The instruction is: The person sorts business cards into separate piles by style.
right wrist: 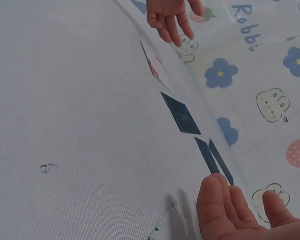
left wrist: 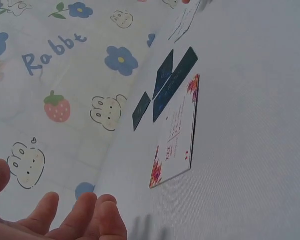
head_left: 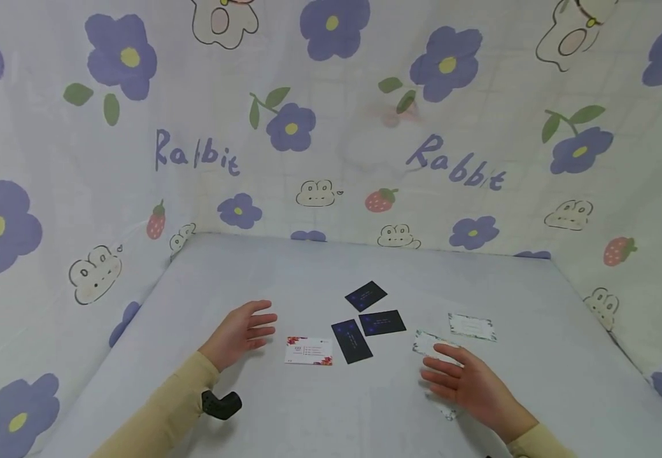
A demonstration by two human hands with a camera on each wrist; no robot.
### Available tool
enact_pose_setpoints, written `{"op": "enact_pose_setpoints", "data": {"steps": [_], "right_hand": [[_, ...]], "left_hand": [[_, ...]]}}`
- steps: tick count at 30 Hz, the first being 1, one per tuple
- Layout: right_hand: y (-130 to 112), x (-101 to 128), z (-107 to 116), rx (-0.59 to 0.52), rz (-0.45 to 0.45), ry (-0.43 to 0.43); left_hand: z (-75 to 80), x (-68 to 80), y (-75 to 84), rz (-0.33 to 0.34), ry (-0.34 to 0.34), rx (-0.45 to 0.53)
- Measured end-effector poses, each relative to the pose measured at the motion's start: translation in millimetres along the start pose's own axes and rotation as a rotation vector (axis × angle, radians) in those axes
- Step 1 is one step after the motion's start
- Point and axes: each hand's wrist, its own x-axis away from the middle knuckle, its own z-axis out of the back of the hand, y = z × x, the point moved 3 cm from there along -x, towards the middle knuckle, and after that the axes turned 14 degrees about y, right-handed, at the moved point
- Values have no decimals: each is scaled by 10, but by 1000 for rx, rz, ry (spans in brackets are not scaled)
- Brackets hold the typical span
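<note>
My left hand (head_left: 242, 334) hovers over the table with fingers spread and holds nothing. Just right of its fingertips lies a white business card with red flowers (head_left: 309, 351). Three dark business cards are at the centre: an upper one (head_left: 366, 296), a middle one (head_left: 382, 322) and a lower one (head_left: 352, 341). My right hand (head_left: 474, 385), fingers extended, hangs over two white cards with green leaf borders. One such card (head_left: 424, 343) shows beyond its fingertips; another (head_left: 444, 407) is mostly hidden below. A third leaf-bordered card (head_left: 472, 327) lies farther back in full view.
The cards lie on a white-covered table (head_left: 285, 420). A curtain (head_left: 342, 146) printed with flowers, rabbits and strawberries stands along the back and both sides. A small black device (head_left: 221, 405) sits under the left wrist.
</note>
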Motion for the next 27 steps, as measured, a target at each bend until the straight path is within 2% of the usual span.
{"op": "enact_pose_setpoints", "data": {"steps": [6,9,14,19,22,27], "right_hand": [[57,-25,-171,-12,-16,23],[96,-55,-294,3,-11,1],[151,-95,-518,13,1,-30],[204,-110,-697,-38,2,-8],[227,-121,-795,-87,-7,24],[236,-139,-907,-149,-10,73]], "left_hand": [[-305,-158,33,3,-20,-31],[-468,-223,46,0,-28,-70],[-763,-299,93,-59,-61,-230],[-1076,-345,143,-139,-130,-401],[-1202,-375,139,-170,-155,-472],[-1350,-385,164,-212,-157,-551]]}}
